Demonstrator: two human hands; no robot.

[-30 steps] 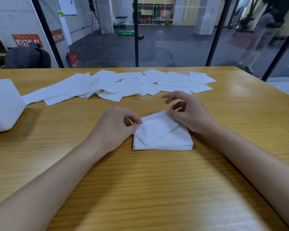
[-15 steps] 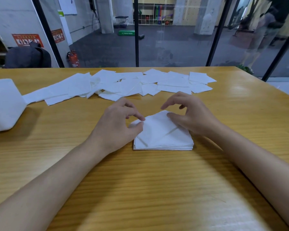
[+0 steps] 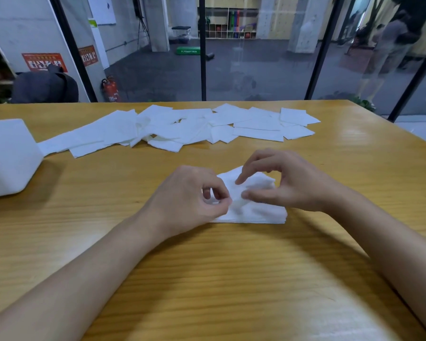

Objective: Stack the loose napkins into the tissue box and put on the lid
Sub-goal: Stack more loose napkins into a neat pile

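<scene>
- Head view, work area: we find a squared stack [image 3: 256,216] of napkins on the table [image 3: 231,279], directly in front of the person and between both hands. We judge it sits there so that sheets can be aligned within easy reach before going into the box.
- Head view, left hand [image 3: 190,195]: fingers curled, thumb and forefinger closed on the near-left corner of the top napkin [image 3: 253,184]. The grip appears meant to anchor or lift that corner for squaring.
- Head view, right hand [image 3: 290,184]: arched over the stack's right side, forefinger and thumb tips on the top napkin. The sheet is blurred there, so we cannot tell whether they pinch it or merely press it.
- Head view, top napkin: rumpled and raised, not yet flush with the stack.
- Head view, far side: many loose napkins [image 3: 182,126] lie overlapping in a row, well apart from the stack and uncollected.
- Head view, left edge: a white box [image 3: 8,156] stands well apart from the stack; its opening is not visible, and no separate lid is identifiable.
- Assessment: stacking is at an early stage; boxing and lidding are not yet done.
</scene>
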